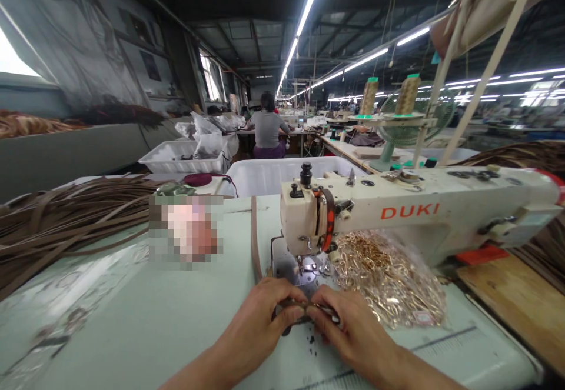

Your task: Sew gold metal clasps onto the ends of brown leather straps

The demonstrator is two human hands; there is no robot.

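My left hand [276,307] and my right hand [344,319] meet just in front of the sewing machine's needle area [306,265]. Thumbs and fingers of both are closed in a pinch on a short, narrow dark strap [304,304], mostly covered by the fingertips. Something that glints like metal shows at the right fingers; its kind is unclear. A long brown strap [255,237] lies on the table and runs down behind my left hand. The white sewing machine [353,213] stands over the work spot. Dark scraps [312,343] dot the table between my wrists.
A clear plastic bag of gold-coloured metal hooks [388,278] sits under the machine arm. Piled brown straps [79,219] cover the table's left. A white bin [282,172] stands behind the table, thread cones [368,97] at back right. A person [268,128] sits farther off.
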